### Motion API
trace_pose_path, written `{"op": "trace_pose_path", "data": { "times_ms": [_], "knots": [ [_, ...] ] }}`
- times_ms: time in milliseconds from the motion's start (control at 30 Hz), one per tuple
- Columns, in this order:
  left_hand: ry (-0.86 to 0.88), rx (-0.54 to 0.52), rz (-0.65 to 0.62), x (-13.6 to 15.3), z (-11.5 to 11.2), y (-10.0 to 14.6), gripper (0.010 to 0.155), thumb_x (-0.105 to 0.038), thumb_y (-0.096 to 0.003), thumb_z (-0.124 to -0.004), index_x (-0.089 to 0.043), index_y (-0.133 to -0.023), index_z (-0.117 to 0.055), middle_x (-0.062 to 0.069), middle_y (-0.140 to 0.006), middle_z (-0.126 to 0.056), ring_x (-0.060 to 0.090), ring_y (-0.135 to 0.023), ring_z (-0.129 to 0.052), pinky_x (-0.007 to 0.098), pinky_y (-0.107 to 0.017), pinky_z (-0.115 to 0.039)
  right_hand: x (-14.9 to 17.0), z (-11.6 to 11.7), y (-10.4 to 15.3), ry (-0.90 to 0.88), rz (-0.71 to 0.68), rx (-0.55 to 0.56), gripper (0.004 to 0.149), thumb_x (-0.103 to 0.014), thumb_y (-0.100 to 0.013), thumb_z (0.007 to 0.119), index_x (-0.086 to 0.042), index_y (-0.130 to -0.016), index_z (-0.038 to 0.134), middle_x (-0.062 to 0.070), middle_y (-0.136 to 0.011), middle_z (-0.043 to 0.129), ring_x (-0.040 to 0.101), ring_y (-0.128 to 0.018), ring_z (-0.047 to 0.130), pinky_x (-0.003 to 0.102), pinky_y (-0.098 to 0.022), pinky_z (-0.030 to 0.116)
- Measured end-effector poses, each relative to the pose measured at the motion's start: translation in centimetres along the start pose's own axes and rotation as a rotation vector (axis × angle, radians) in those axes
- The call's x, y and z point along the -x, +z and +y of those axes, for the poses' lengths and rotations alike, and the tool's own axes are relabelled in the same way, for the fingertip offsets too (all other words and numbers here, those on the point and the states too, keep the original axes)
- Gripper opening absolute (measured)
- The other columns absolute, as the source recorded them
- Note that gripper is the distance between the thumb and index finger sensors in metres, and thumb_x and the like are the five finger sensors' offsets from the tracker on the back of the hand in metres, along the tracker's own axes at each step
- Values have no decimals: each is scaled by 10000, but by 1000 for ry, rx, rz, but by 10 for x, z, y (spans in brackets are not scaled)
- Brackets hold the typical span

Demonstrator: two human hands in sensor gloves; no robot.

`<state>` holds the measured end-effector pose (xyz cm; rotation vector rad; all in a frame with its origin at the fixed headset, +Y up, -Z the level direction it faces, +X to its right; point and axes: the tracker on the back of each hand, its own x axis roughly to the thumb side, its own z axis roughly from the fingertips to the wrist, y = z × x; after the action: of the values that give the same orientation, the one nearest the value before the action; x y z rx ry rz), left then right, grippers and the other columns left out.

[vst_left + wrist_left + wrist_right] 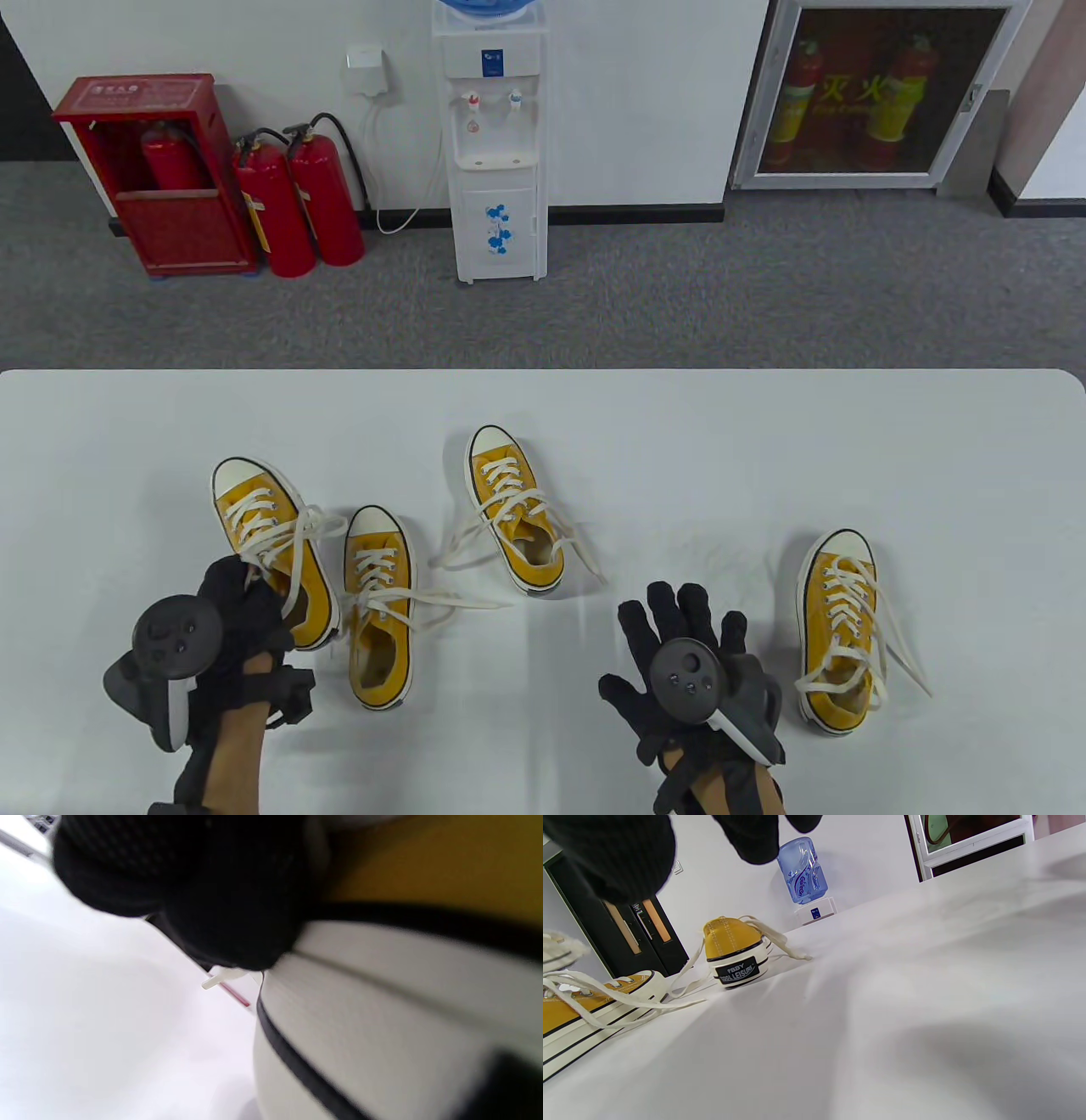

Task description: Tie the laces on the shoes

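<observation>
Four yellow canvas sneakers with loose white laces lie on the white table (679, 458). My left hand (248, 598) grips the heel end of the far-left shoe (254, 509). In the left wrist view its gloved fingers (212, 891) press against that shoe's yellow canvas and white sole (382, 1018). A second shoe (379, 611) lies just right of it. A third shoe (513, 518) lies at the centre, and its heel shows in the right wrist view (736, 950). My right hand (679, 615) hovers open with spread fingers, between the third shoe and the far-right shoe (840, 628), touching neither.
Lace ends trail across the table from the second shoe (458, 603) and from the third shoe (585, 560). Beyond the table's far edge (543, 372) stand a water dispenser (496, 144) and red fire extinguishers (297, 204) on the floor.
</observation>
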<state>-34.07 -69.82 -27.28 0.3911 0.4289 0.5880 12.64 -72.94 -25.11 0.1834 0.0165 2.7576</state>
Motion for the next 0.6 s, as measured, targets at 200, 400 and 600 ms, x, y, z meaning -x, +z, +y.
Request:
{"op": "trace_pose_path", "data": {
  "times_ms": [200,400,600],
  "knots": [
    [88,56,-152,-40,-2,19,419,-368,-478,-823,-252,-879,-782,48,-657,-981,169,-225,-1102,398,-272,-966,0,-1,0,-3,2,10,850,-623,-387,766,-291,-1104,454,-17,-1185,177,394,-1127,124,728,-704,56],
    [210,181,-280,-71,-13,39,418,-369,-478,-824,-249,-876,-786,48,-652,-984,165,-217,-1102,394,-264,-968,1,-1,0,-3,7,13,853,-622,-385,767,-291,-1105,452,-17,-1185,178,395,-1126,123,728,-704,55],
    [279,293,-417,-99,-25,61,417,-371,-484,-819,-260,-883,-775,42,-663,-978,164,-232,-1101,396,-278,-965,3,-1,0,-10,17,17,854,-622,-385,768,-290,-1105,451,-19,-1185,176,393,-1128,122,728,-705,53]
  ]
}}
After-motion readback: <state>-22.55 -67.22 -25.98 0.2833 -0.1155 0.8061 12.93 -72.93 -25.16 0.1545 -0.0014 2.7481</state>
